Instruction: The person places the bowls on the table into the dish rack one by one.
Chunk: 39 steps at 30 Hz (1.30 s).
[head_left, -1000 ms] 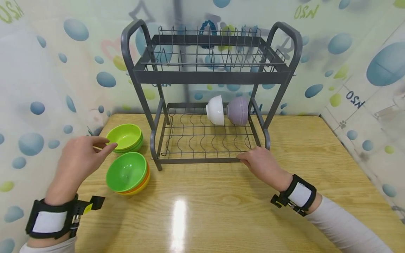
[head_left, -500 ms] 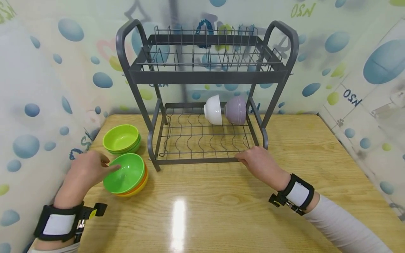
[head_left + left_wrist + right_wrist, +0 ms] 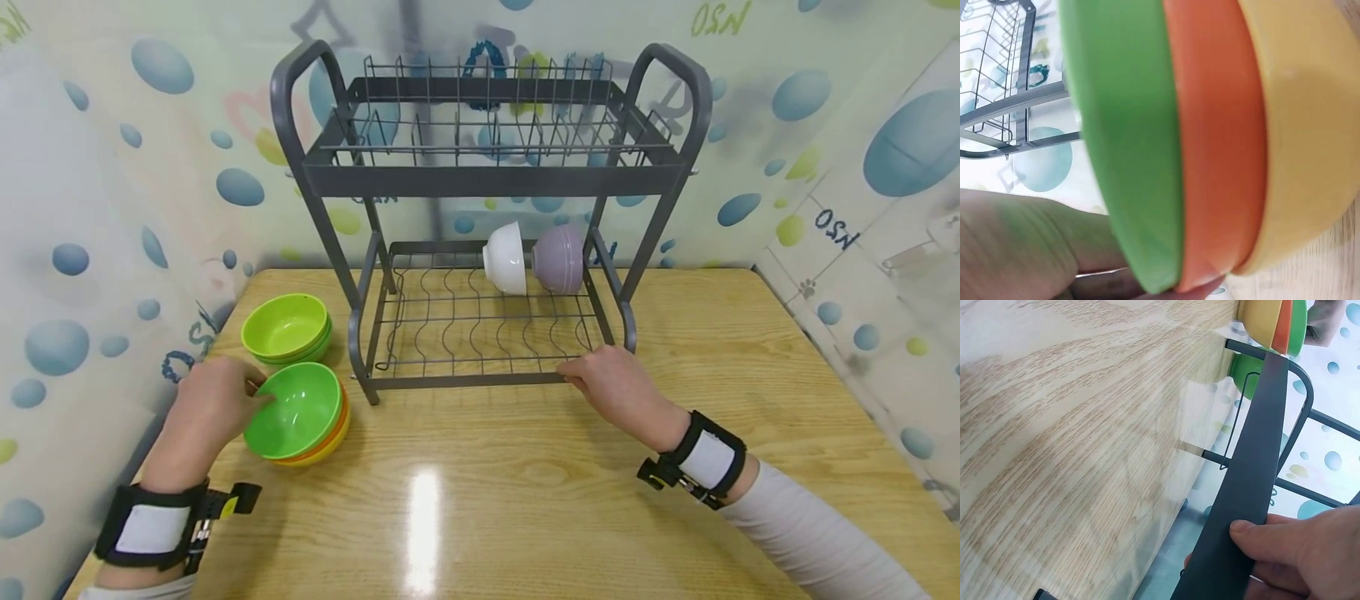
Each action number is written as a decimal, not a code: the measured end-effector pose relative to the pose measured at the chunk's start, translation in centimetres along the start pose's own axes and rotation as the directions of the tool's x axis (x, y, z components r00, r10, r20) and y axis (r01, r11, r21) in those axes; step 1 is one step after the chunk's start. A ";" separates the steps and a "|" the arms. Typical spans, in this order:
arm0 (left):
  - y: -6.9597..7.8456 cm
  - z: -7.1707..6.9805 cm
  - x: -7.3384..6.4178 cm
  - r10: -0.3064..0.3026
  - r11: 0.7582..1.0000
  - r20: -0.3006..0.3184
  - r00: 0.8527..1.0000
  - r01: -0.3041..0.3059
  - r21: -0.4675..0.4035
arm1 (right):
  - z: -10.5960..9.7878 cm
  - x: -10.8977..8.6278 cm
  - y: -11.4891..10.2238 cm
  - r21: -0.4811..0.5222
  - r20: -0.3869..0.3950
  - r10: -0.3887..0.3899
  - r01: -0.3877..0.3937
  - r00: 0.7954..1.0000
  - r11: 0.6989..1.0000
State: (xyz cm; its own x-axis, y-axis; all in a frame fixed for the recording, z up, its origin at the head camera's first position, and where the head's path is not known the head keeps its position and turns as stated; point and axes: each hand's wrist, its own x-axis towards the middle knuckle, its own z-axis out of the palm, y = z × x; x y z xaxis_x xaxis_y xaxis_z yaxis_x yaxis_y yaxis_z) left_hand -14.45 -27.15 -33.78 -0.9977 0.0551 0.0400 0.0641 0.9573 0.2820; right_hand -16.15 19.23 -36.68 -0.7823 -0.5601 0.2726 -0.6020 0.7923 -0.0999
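Note:
My left hand (image 3: pixel 217 406) pinches the left rim of a green bowl (image 3: pixel 292 411), thumb over the inner side and fingers outside. That bowl sits tilted atop a nested orange bowl (image 3: pixel 1219 137) and yellow bowl (image 3: pixel 1310 125); in the left wrist view my fingertips reach as far as the orange rim. My right hand (image 3: pixel 618 396) grips the lower front rail of a dark grey two-tier dish rack (image 3: pixel 480 381), its thumb (image 3: pixel 1250 531) on the rail's face. On the rack's lower tier a white bowl (image 3: pixel 506 260) and a purple bowl (image 3: pixel 559 260) stand on edge.
Behind the tilted stack is another stack topped by a lime green bowl (image 3: pixel 285 325). The rack's upper tier (image 3: pixel 491 179) has upright wires. A patterned wall covering (image 3: pixel 795 208) borders the wooden table (image 3: pixel 525 508) at the back and sides.
My left hand has come from beside the lime green bowl forward to the green bowl in front and taken hold of its rim. The right hand stays on the rack rail.

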 end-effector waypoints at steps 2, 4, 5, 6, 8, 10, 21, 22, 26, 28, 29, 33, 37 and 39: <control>0.1 0.0 0.0 -0.009 1.000 0.003 1.000 0.009 -0.001 | 0.0 0.0 0.0 0.003 0.002 0.000 0.000 1.000 1.000; 0.2 0.1 0.0 -0.017 1.000 0.005 1.000 0.017 0.000 | -0.1 0.0 0.0 0.004 0.005 -0.002 0.002 1.000 1.000; 0.2 0.1 0.0 -0.022 1.000 0.007 1.000 0.022 0.002 | 0.0 0.0 0.0 0.004 0.006 -0.003 0.003 1.000 1.000; 0.3 0.1 -0.1 -0.023 1.000 0.005 1.000 0.023 0.003 | -0.1 0.0 0.0 0.005 0.007 -0.004 0.004 1.000 1.000; 0.3 0.1 -0.1 -0.021 1.000 -0.001 1.000 0.021 0.008 | 0.0 0.0 0.1 0.004 0.009 -0.005 0.005 1.000 1.000; 0.4 0.0 -0.1 -0.019 1.000 -0.005 1.000 0.019 0.012 | 0.0 0.0 0.1 0.001 0.009 -0.008 0.008 1.000 1.000; 1.0 -0.8 -0.5 -0.018 0.999 -0.039 0.999 0.019 0.025 | -0.1 0.0 0.0 0.005 0.003 -0.015 0.015 1.000 1.000; 1.1 -0.9 -0.5 -0.015 1.000 -0.049 0.999 0.016 0.025 | -0.1 0.0 0.0 0.004 0.003 -0.017 0.017 1.000 1.000; 1.5 -1.3 -0.8 0.006 0.999 -0.085 0.996 -0.003 0.036 | -0.1 0.0 0.0 0.002 0.002 -0.018 0.018 1.000 1.000; 1.6 -1.4 -0.8 0.008 0.999 -0.092 0.996 -0.005 0.039 | -0.1 0.0 0.0 -0.002 0.001 -0.017 0.017 1.000 1.000; 1.6 -1.5 -0.9 0.015 0.999 -0.102 0.995 -0.011 0.041 | -0.1 0.0 0.0 -0.002 0.001 -0.016 0.016 1.000 1.000; 1.8 -1.7 -1.0 0.041 0.998 -0.137 0.990 -0.035 0.046 | -0.1 -0.1 0.0 0.002 0.003 -0.012 0.012 1.000 1.000; 1.9 -1.9 -1.1 0.064 0.997 -0.165 0.984 -0.057 0.046 | -0.2 0.0 0.0 0.011 0.004 -0.014 0.013 1.000 1.000; 1.9 -2.0 -1.1 0.079 0.996 -0.183 0.980 -0.072 0.046 | -0.2 0.0 0.0 0.013 0.003 -0.016 0.016 1.000 1.000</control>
State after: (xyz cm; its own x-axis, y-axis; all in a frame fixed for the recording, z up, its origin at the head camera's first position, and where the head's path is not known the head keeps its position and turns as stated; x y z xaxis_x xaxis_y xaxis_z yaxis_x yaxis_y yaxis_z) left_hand -13.14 -25.90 -31.40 -0.9684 0.0777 0.2371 0.1344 0.9630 0.2335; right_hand -16.11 19.30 -36.54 -0.7728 -0.5737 0.2716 -0.6167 0.7798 -0.1075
